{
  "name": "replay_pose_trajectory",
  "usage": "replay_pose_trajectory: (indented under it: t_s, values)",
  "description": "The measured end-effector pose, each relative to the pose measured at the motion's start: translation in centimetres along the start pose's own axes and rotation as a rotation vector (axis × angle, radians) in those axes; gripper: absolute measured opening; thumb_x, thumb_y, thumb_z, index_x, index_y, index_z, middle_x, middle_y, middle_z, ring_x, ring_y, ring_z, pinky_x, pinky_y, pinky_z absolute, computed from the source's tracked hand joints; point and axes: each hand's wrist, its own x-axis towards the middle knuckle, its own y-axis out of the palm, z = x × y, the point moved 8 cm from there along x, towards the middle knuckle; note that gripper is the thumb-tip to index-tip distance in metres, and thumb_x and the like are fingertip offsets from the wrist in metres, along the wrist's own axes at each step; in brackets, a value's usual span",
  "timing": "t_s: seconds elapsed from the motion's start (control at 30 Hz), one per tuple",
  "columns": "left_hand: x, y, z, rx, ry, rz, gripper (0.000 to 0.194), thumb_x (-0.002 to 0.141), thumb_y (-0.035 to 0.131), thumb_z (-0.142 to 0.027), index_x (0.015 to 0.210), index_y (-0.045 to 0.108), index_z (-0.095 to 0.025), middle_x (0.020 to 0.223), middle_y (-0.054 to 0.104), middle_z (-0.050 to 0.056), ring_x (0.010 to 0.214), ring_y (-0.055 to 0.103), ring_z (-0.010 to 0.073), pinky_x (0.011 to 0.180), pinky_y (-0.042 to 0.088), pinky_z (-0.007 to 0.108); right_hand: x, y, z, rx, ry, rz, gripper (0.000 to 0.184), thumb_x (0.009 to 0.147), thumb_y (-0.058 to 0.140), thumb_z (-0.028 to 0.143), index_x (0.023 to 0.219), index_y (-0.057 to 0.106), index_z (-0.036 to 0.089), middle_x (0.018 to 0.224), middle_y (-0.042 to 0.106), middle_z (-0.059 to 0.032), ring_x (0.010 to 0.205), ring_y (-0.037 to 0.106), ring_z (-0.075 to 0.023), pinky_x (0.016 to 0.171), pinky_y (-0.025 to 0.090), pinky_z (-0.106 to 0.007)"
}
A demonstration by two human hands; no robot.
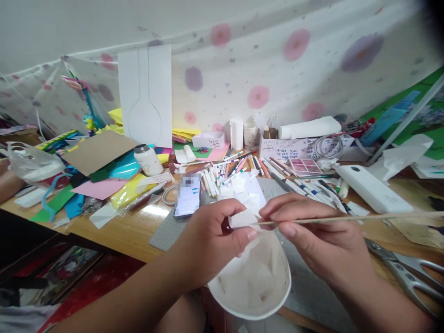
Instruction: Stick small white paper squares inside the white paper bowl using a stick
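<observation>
My left hand (208, 243) is closed on a small piece of white paper (240, 219), pinched between thumb and fingers. My right hand (322, 238) grips a thin wooden stick (385, 216), which reaches out to the right. The stick's pointed end meets the right side of the paper, just left of my right fingertips. Beneath both hands is a white oval bowl-like shell (285, 296) with overlapping pale paper inside. Its far part is hidden behind my hands.
Markers (239, 164) and paper scraps lie across the table beyond my hands. A phone (188, 196) is left, large scissors (402, 268) and a white power bank (373, 189) right. Farther back stand a white bottle (148, 159) and a board with a drawn outline (144, 97).
</observation>
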Motion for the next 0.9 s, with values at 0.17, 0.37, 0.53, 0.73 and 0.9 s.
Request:
replay_pose_trajectory:
  t_s: [0.17, 0.37, 0.53, 0.73, 0.9]
  values:
    - [0.1, -0.2, 0.4, -0.013, -0.012, 0.036, 0.018, 0.077, 0.071, -0.033, 0.073, 0.058, -0.021, 0.057, 0.058, -0.005, 0.051, 0.051, 0.0116, 0.048, 0.036, 0.021, 0.5, 0.2, 0.5, -0.046, -0.034, 0.004, 0.020, 0.088, 0.077, 0.010, 0.097, 0.083, 0.026, 0.089, 0.082, -0.0044, 0.087, 0.078, -0.0200, 0.080, 0.066, -0.030]
    - [0.2, -0.6, 0.7, -0.097, -0.005, 0.011, 0.017, 0.084, 0.070, -0.033, 0.077, 0.066, -0.019, 0.052, 0.059, -0.005, 0.052, 0.051, 0.0105, 0.056, 0.039, 0.022, 0.2, 0.2, 0.0, 0.068, 0.013, 0.004, 0.015, 0.091, 0.076, 0.016, 0.099, 0.083, 0.027, 0.091, 0.082, -0.0045, 0.088, 0.078, -0.0207, 0.083, 0.065, -0.034]
    - [0.0, -0.6, 0.7, -0.256, 0.047, 0.070, 0.020, 0.089, 0.072, -0.035, 0.078, 0.069, -0.019, 0.058, 0.063, -0.004, 0.058, 0.055, 0.0104, 0.062, 0.043, 0.022, -0.1, 0.2, -0.5, 0.182, 0.024, -0.010, 0.018, 0.093, 0.076, 0.016, 0.104, 0.082, 0.028, 0.094, 0.082, -0.0033, 0.093, 0.077, -0.0192, 0.086, 0.063, -0.033]
    - [-0.2, -0.4, 0.6, -0.412, 0.045, 0.122, 0.025, 0.090, 0.077, -0.039, 0.074, 0.075, -0.021, 0.071, 0.074, 0.000, 0.073, 0.066, 0.0136, 0.073, 0.052, 0.023, 0.3, 0.5, 0.4, 0.179, -0.003, 0.010, 0.015, 0.093, 0.076, 0.016, 0.102, 0.082, 0.026, 0.091, 0.082, -0.0038, 0.091, 0.078, -0.0190, 0.085, 0.064, -0.033]
    - [-0.2, -0.3, 0.3, -0.441, 0.051, 0.140, 0.024, 0.089, 0.080, -0.039, 0.074, 0.076, -0.020, 0.071, 0.074, -0.001, 0.069, 0.066, 0.0121, 0.070, 0.054, 0.022, 0.4, 0.6, 0.6, 0.146, 0.010, 0.036, 0.015, 0.093, 0.075, 0.016, 0.102, 0.082, 0.026, 0.092, 0.083, -0.0052, 0.090, 0.079, -0.0198, 0.081, 0.065, -0.033]
